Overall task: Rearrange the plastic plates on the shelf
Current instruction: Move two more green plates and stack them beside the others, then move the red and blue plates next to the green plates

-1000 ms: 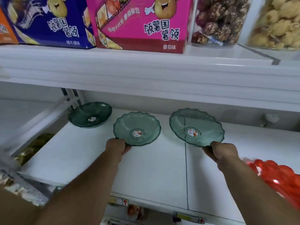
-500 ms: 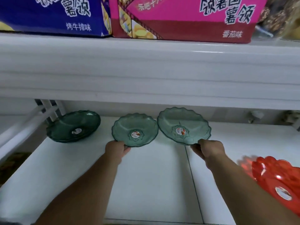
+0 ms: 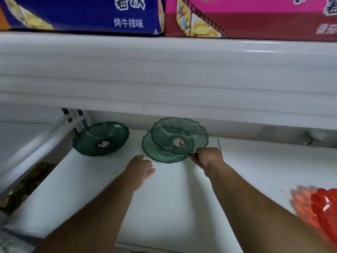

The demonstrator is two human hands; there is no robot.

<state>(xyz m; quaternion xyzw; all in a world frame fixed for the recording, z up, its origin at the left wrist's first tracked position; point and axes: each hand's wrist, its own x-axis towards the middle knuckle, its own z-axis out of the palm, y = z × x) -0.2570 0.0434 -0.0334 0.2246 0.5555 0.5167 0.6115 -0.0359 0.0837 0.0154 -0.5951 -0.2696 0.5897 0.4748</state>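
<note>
The right hand (image 3: pixel 207 157) grips the upper green plate (image 3: pixel 179 136), overlapping a second plate (image 3: pixel 155 152) on the shelf (image 3: pixel 164 198); the left hand (image 3: pixel 141 168) rests released beside it.

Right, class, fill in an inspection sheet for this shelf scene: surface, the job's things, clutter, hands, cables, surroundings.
Surface: white shelf board, a seam line running front to back at its right.
Job's things: top green plate held tilted over the lower green plate, which lies flat; dark green plate sits apart at the left; red plate at the right edge, blurred.
Clutter: nothing seen on the board besides plates.
Hands: right hand pinches the top green plate's front rim; left hand is empty, just short of the lower green plate.
Cables: nothing seen.
Surroundings: blue box and pink box on the shelf above.
</note>
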